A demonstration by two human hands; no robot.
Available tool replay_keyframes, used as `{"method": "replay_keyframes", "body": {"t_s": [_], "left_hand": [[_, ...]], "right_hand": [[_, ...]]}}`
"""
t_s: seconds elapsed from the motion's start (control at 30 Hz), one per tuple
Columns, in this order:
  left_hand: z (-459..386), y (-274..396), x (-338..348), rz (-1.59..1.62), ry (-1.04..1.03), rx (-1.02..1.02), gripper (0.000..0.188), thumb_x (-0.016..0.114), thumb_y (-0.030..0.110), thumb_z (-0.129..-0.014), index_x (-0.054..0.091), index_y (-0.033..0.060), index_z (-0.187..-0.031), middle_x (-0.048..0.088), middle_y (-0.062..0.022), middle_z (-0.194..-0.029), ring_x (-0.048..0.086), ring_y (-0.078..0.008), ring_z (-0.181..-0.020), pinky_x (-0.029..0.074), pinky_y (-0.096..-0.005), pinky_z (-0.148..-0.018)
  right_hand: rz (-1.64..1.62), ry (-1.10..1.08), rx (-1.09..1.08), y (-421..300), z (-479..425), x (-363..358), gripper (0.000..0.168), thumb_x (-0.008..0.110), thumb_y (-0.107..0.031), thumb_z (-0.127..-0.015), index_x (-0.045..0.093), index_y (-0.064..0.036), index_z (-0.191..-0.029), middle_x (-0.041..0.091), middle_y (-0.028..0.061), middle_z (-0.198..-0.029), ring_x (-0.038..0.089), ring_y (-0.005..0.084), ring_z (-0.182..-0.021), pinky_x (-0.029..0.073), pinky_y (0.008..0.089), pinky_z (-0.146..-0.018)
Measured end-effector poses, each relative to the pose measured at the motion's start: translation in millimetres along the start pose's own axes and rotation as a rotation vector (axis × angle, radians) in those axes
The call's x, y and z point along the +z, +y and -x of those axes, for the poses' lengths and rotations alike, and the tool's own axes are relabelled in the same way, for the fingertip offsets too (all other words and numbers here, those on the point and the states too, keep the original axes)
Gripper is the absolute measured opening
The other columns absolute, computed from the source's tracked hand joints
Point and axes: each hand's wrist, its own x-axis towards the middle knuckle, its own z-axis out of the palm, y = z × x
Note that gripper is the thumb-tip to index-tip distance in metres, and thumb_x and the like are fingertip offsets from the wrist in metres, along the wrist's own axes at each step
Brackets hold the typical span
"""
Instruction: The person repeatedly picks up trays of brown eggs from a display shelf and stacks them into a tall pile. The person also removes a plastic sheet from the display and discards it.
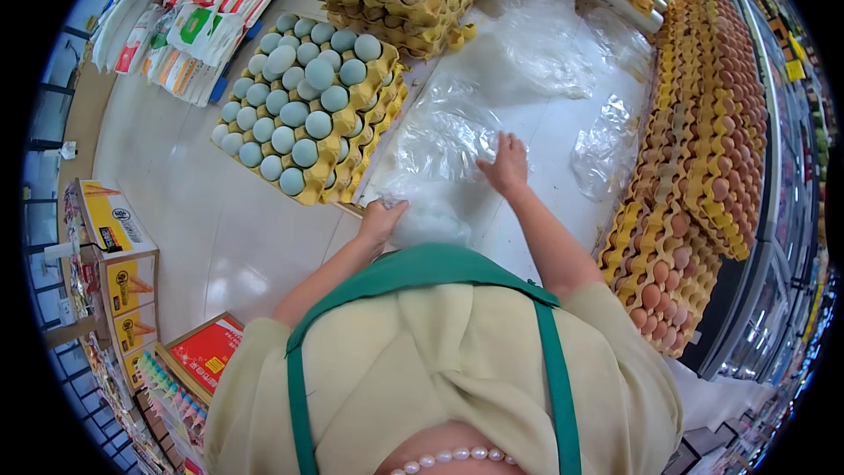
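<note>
My left hand (384,223) grips the near edge of a clear plastic bag (432,218) close to my green apron (442,264). Just above the crumpled clear plastic film (448,128) is my right hand (506,165), its fingers apart and nothing held in them. Whether those fingers touch the plastic I cannot tell. Left of the film stand stacked yellow egg trays (359,165), the top one full of pale blue-green eggs (295,113). Two of these eggs rest on top of the others.
Tall stacks of egg trays with brown eggs (659,284) rise at the right. More stacked trays (402,0) stand at the far side. Packaged bags (198,20) lie at the upper left. Yellow printed boxes (128,277) and a red box (208,353) are at the lower left.
</note>
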Motion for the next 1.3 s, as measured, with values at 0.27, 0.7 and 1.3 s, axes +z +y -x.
{"method": "replay_keyframes", "body": {"t_s": [0.27,0.7,1.3], "left_hand": [[-6,17,19,-0.271,0.018,0.282,0.057,0.072,0.018,-0.074,0.048,-0.0006,-0.122,0.058,-0.0145,-0.114,0.059,-0.0231,-0.099,0.048,-0.0316,-0.085],[-52,153,125,-0.961,-0.817,0.769,0.039,0.069,0.019,-0.073,0.060,0.0068,-0.109,0.047,-0.0170,-0.133,0.045,-0.0332,-0.122,0.039,-0.0385,-0.100],[-62,113,90,-0.743,-0.531,0.620,0.036,0.074,0.016,-0.074,0.050,0.0030,-0.098,0.053,-0.0142,-0.091,0.057,-0.0327,-0.081,0.048,-0.0343,-0.071]], "right_hand": [[-0.391,-0.282,0.295,12,-52,5,0.043,0.067,-0.026,-0.082,0.056,-0.004,-0.117,0.063,0.0120,-0.107,0.057,0.0261,-0.100,0.044,0.0360,-0.086],[-0.742,-0.645,-0.355,19,2,-76,0.016,0.059,-0.015,-0.083,0.062,-0.004,-0.094,0.065,0.0167,-0.091,0.062,0.0320,-0.088,0.048,0.0375,-0.079],[0.043,-0.054,-0.028,42,-177,-92,0.062,0.066,-0.036,-0.081,0.046,-0.006,-0.132,0.010,0.0149,-0.154,0.005,0.0355,-0.142,0.008,0.0615,-0.110]]}}
